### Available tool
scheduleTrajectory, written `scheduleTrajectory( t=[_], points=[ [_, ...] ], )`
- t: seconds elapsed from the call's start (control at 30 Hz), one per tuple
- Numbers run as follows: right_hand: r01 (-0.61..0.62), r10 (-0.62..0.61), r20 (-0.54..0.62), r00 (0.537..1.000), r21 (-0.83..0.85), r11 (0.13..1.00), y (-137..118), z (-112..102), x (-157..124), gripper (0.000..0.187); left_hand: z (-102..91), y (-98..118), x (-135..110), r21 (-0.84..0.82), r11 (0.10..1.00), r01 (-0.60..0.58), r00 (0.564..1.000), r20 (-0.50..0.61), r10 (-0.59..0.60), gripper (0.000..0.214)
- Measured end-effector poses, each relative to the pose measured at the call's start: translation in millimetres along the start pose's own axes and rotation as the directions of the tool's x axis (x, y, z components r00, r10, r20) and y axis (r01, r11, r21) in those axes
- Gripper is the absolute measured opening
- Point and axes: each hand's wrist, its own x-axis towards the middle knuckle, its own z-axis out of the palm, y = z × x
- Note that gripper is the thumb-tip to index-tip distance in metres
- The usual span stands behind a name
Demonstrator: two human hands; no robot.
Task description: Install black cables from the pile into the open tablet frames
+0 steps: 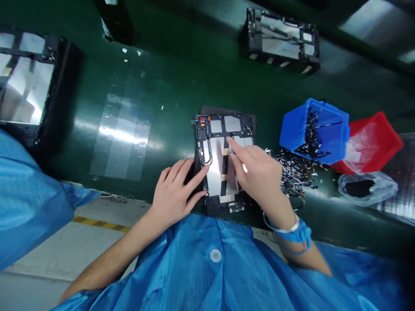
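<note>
The open black tablet chassis with silver battery panels [223, 162] lies flat on the dark green tabletop [168, 95]. The left hand [175, 192] rests spread-fingered against its left edge. The right hand [259, 175] presses an extended forefinger onto the upper panel, apparently holding nothing. A tipped blue plastic bin [316, 129] spills small black cables just beside.

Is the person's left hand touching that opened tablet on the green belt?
Touching: the head view shows the left hand resting its fingers on the opened tablet at its left edge.
</note>
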Motion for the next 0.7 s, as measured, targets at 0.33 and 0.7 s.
scheduleTrajectory(
  t=[0.33,0.7],
  points=[
    [-0.451,0.458,0.170,0.873,-0.083,0.889,0.2,-14.3,-70.3,0.044,9.1,27.1,-20.6,-0.129,0.978,0.166,0.986,0.010,-0.167,0.102],
    [-0.651,0.470,0.466,0.749,0.386,0.654,5.7,-14.6,-52.3,0.057,-15.6,36.6,2.1,-0.794,0.263,0.548,0.713,0.280,-0.643,0.060]
  ],
)
